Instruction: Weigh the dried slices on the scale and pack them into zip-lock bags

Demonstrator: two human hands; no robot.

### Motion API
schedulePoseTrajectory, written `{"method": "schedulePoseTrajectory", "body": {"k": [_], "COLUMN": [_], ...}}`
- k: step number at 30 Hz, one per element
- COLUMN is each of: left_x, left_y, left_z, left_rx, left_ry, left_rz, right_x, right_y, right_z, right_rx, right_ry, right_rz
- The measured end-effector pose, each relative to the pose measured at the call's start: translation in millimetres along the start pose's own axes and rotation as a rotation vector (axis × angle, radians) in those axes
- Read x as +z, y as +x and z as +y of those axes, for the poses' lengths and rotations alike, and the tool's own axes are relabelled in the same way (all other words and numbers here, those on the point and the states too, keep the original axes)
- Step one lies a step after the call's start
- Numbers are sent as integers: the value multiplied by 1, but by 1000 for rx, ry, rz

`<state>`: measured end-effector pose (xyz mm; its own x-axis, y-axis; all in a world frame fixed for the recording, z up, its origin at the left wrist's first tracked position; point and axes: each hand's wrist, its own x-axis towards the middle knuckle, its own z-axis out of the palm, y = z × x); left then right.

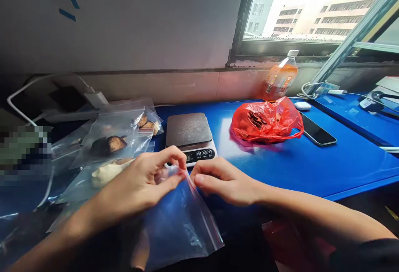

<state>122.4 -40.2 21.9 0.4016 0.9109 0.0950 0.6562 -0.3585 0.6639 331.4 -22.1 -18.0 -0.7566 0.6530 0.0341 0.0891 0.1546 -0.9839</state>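
Observation:
Between my two hands hangs a clear zip-top bag point(177, 222) with a reddish seal strip along its edge. My left hand point(156, 176) pinches the bag near one end of that strip. Thumb and fingers of my right hand point(221, 178) close on the same edge, just beside the left fingertips. The bag looks flat, with nothing visible inside. Right behind my hands sits a digital kitchen scale point(189, 131), its dark platform bare and its display partly hidden by my left fingers.
Several clear bags with pale and brown pieces point(115, 143) lie at left. A red plastic bag point(266, 122) holding dark strips sits right of the scale, near a phone point(318, 130), a white earphone case point(302, 106) and an orange drink bottle point(282, 77). The blue table's front edge point(368, 187) runs at right.

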Motion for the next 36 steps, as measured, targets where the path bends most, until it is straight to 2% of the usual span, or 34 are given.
{"method": "schedulePoseTrajectory", "body": {"k": [3,7,12,16,19,26,28,30,33,36], "left_x": [6,8,8,2,-2,6,4,0,-6,-10], "left_y": [6,8,9,12,13,19,18,15,9,7], "left_z": [3,0,-5,-6,-7,-11,-10,-9,-10,-13], "left_rx": [19,52,218,326,389,589,660,714,625,499], "left_ry": [-6,-10,-8,49,195,434,457,440,389,343], "left_rz": [-104,-70,-112,-158,-185,26,40,-4,-53,-1], "right_x": [0,-6,-7,-5,-3,0,-7,-15,-22,-16], "right_y": [1,2,5,11,15,18,18,19,18,10], "right_z": [5,8,12,19,21,18,20,21,17,4], "right_rx": [79,168,175,133,99,2,7,62,72,-91], "right_ry": [58,237,372,283,183,-13,-76,-117,-117,-134], "right_rz": [31,-5,-62,-26,-8,149,168,189,155,192]}}
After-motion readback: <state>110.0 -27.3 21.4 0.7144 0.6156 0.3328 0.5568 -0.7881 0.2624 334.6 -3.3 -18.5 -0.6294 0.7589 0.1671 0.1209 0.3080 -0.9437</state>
